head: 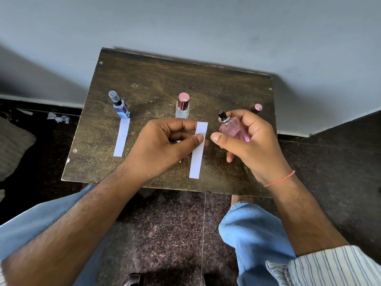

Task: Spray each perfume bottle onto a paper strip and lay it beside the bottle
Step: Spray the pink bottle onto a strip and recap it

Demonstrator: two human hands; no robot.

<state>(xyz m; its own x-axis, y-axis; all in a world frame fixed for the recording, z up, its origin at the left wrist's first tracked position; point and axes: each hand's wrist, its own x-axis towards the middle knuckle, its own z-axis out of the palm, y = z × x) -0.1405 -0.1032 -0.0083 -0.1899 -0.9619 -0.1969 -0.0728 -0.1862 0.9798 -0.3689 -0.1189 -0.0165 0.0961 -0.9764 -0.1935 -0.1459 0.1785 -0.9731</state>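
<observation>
My left hand (165, 145) pinches a white paper strip (198, 153) between thumb and fingers, holding it upright over the small wooden table (156, 79). My right hand (249, 137) grips a pink perfume bottle (234, 129), uncapped, with its black nozzle pointing toward the strip. Its pink cap (256, 108) stands behind my right hand. A blue bottle (120, 107) with a clear cap stands at the left, with a paper strip (121, 138) lying in front of it. A clear bottle (182, 107) with a pink cap stands in the middle.
The table stands against a grey wall. Torn paper scraps (58, 118) lie on the dark floor at the left. My knees in blue trousers are below the table's near edge.
</observation>
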